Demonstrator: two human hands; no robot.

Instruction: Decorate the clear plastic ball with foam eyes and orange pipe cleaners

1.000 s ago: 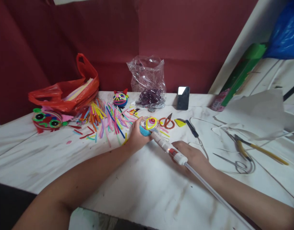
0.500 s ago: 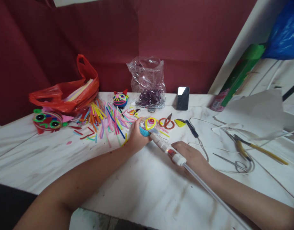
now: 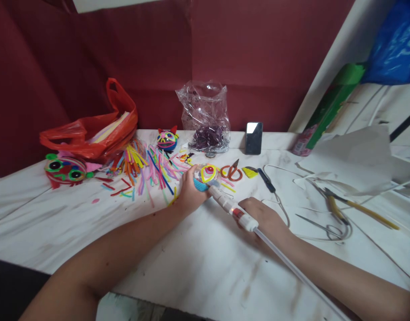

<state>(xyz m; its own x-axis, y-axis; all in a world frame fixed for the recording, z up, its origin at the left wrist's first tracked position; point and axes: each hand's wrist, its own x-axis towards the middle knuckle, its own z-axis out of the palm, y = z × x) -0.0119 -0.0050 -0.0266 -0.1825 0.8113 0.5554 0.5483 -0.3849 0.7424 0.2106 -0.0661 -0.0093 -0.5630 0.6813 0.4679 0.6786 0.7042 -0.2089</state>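
Note:
My left hand (image 3: 191, 191) is closed around a small craft ball (image 3: 200, 178), clear above and wrapped in blue below, with a yellow, pink and red eye shape on it. In my right hand (image 3: 260, 214) is a white hot glue gun (image 3: 229, 204) with a long clear glue stick (image 3: 298, 274) running out of its back. Its nozzle is at the lower right side of the ball; whether it touches cannot be made out. Orange-handled scissors (image 3: 232, 172) lie just beyond the ball, beside a yellow piece (image 3: 250, 172) and a black-handled tool (image 3: 266, 180).
Pipe cleaner pieces (image 3: 158, 171) spread at left, near a red plastic bag (image 3: 91, 133) and two finished-looking animal faces, one striped (image 3: 66, 169), one blue (image 3: 167, 140). Behind stand a clear bag (image 3: 208, 120) and a phone (image 3: 253, 138). Yellow-handled pliers (image 3: 362, 209), silver scissors (image 3: 320, 225) and cords lie right.
The view has shifted very slightly. Both hands, the ball and the glue gun keep nearly the same positions.

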